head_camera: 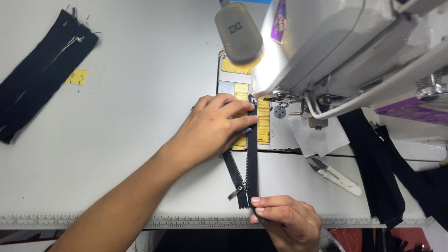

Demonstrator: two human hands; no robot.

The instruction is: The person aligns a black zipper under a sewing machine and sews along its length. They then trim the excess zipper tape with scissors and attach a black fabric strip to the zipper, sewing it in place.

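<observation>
Item: black zipper [251, 161], running from the desk's [140, 93] near edge up to the sewing machine [336, 51].
My left hand [214, 128]: spread flat, fingers pressing the zipper's upper stretch onto the yellow strips [263, 119].
My right hand [287, 221]: at the near edge, pinching the zipper's lower end.
Thread snips [333, 176]: right of the zipper.
Black zipper pile [39, 70]: far left corner.

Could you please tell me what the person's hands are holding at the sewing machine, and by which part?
The right hand pinches the black zipper at its near end, below the slider. The left hand presses flat on its upper part.
</observation>
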